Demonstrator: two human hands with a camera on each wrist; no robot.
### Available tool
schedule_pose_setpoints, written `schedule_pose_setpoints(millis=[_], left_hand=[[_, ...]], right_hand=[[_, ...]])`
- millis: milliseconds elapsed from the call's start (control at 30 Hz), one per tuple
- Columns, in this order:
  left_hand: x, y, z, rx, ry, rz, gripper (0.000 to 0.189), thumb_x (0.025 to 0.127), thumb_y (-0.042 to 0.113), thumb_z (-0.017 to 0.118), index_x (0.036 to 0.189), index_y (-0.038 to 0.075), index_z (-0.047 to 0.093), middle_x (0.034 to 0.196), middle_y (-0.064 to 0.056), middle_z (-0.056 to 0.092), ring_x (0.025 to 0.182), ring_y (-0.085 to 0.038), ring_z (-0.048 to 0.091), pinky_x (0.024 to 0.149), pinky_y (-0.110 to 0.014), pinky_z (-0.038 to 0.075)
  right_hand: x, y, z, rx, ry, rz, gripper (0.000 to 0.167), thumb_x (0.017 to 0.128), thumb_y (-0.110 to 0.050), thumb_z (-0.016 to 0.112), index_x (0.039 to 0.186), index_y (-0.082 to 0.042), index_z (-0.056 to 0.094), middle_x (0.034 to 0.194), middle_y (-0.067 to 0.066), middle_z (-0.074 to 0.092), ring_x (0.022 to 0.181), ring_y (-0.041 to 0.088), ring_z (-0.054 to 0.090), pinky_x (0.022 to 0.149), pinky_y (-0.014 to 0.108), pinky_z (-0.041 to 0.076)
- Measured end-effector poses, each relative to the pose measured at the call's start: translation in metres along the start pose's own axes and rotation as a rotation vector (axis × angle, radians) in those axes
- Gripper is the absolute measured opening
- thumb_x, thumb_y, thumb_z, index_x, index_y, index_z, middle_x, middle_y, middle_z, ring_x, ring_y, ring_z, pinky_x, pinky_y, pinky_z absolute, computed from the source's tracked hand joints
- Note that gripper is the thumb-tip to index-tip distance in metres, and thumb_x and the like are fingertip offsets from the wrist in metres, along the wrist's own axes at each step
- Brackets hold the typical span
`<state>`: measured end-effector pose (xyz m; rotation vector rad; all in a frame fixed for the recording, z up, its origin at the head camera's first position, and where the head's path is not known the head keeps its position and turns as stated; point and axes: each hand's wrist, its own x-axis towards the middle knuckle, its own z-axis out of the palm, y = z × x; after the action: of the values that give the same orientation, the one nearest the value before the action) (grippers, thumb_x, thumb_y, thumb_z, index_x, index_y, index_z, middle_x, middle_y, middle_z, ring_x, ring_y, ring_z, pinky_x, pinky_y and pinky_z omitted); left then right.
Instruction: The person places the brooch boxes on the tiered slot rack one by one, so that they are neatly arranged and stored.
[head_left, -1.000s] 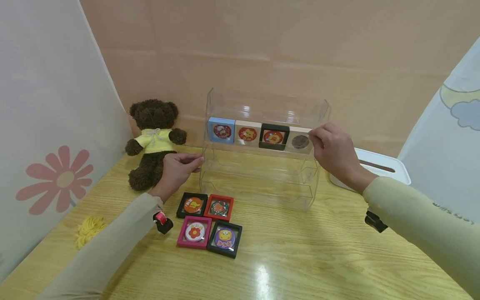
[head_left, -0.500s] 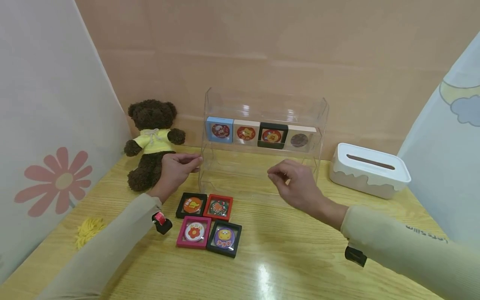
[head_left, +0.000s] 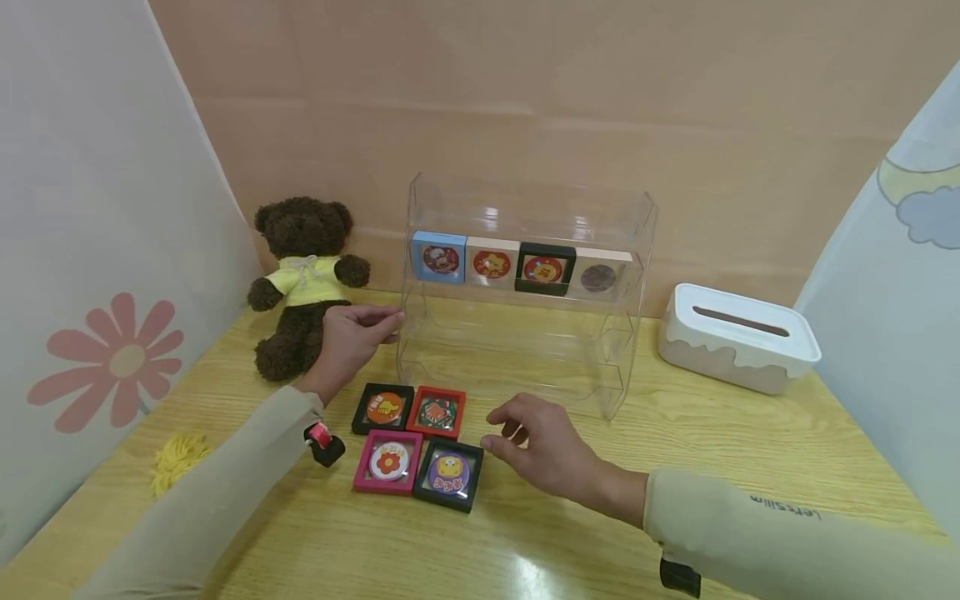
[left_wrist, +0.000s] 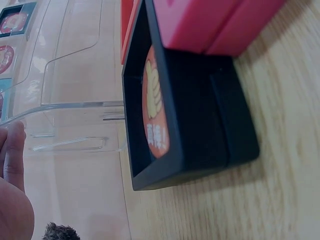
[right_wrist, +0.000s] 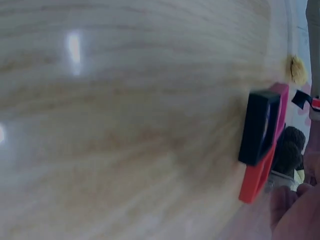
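My left hand (head_left: 351, 343) pinches the left side panel of a clear acrylic display rack (head_left: 517, 321) between thumb and fingers. On the rack's middle tier stand a blue framed badge (head_left: 439, 257), a cream one (head_left: 492, 262), a black one (head_left: 545, 269) and another cream one (head_left: 601, 273). My right hand (head_left: 551, 448), fingers loosely bent and holding nothing, is just right of a black frame with a purple badge (head_left: 448, 474). Beside that frame lie a magenta frame (head_left: 387, 461), a red frame (head_left: 437, 412) and a black frame with an orange badge (left_wrist: 190, 115).
A brown teddy bear (head_left: 306, 279) in a yellow top sits left of the rack. At the right stands a white tissue box (head_left: 738, 337). A bundle of yellow yarn (head_left: 180, 460) lies near the table's left edge.
My right hand has left the rightmost cream frame on the rack and come down and left to the frames on the table. The left hand stays at the rack's side.
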<state>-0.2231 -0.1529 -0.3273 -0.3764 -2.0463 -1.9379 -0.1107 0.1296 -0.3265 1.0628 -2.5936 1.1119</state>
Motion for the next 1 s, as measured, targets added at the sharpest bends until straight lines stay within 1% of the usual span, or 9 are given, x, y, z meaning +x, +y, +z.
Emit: schedule_pose_setpoints(millis=[133,200,333,533,700,833,1000], left_hand=[[0.0,-0.002,-0.001,0.005,0.005,-0.005,0.019,0.085,0.005,0.071,0.097,-0.01,0.071,0.09,-0.018,0.069,0.074,-0.018,0.069,0.066,-0.034,0.058],[0.001,-0.004,-0.001,0.015,0.009,-0.004,0.021,0.085,0.009,0.073,0.097,-0.008,0.072,0.09,-0.017,0.07,0.073,-0.018,0.069,0.066,-0.034,0.058],[0.002,-0.008,-0.002,0.032,0.011,0.009,0.024,0.084,0.013,0.074,0.098,-0.006,0.072,0.09,-0.017,0.07,0.073,-0.019,0.069,0.065,-0.034,0.058],[0.002,-0.009,-0.002,0.03,0.013,0.006,0.024,0.084,0.013,0.074,0.098,-0.007,0.072,0.09,-0.018,0.07,0.073,-0.019,0.069,0.065,-0.034,0.058],[0.002,-0.009,-0.002,0.026,0.012,0.009,0.024,0.084,0.013,0.074,0.097,-0.007,0.072,0.09,-0.018,0.07,0.073,-0.019,0.069,0.065,-0.034,0.058],[0.002,-0.009,-0.002,0.027,0.01,0.015,0.023,0.084,0.013,0.074,0.097,-0.006,0.073,0.09,-0.018,0.07,0.073,-0.021,0.069,0.065,-0.034,0.058],[0.001,-0.008,-0.002,0.019,0.008,0.013,0.023,0.084,0.013,0.074,0.097,-0.006,0.072,0.09,-0.018,0.07,0.074,-0.023,0.069,0.065,-0.034,0.058]], right_hand=[[-0.006,-0.002,0.014,0.032,-0.106,0.084,0.033,0.085,-0.019,0.074,0.106,0.005,0.064,0.099,0.01,0.062,0.083,0.023,0.061,0.07,0.03,0.056],[-0.008,-0.002,0.019,0.032,-0.137,0.116,0.04,0.085,-0.024,0.074,0.109,0.007,0.063,0.102,0.011,0.061,0.086,0.025,0.061,0.072,0.031,0.055],[-0.009,-0.001,0.027,0.023,-0.159,0.166,0.052,0.083,-0.03,0.075,0.115,0.009,0.059,0.103,0.009,0.058,0.087,0.023,0.059,0.072,0.029,0.053],[-0.011,0.004,0.035,-0.006,-0.181,0.216,0.066,0.079,-0.036,0.078,0.12,0.01,0.056,0.098,0.006,0.053,0.086,0.018,0.055,0.071,0.027,0.052],[-0.009,0.004,0.038,-0.073,-0.197,0.204,0.071,0.077,-0.039,0.079,0.121,0.011,0.055,0.1,0.007,0.054,0.087,0.017,0.053,0.075,0.031,0.052],[-0.007,0.003,0.037,-0.125,-0.22,0.194,0.07,0.075,-0.042,0.08,0.118,0.009,0.058,0.1,0.008,0.055,0.087,0.016,0.052,0.076,0.032,0.052],[-0.006,0.002,0.036,-0.124,-0.234,0.199,0.065,0.075,-0.042,0.08,0.113,0.007,0.061,0.099,0.007,0.055,0.086,0.016,0.052,0.075,0.033,0.051]])
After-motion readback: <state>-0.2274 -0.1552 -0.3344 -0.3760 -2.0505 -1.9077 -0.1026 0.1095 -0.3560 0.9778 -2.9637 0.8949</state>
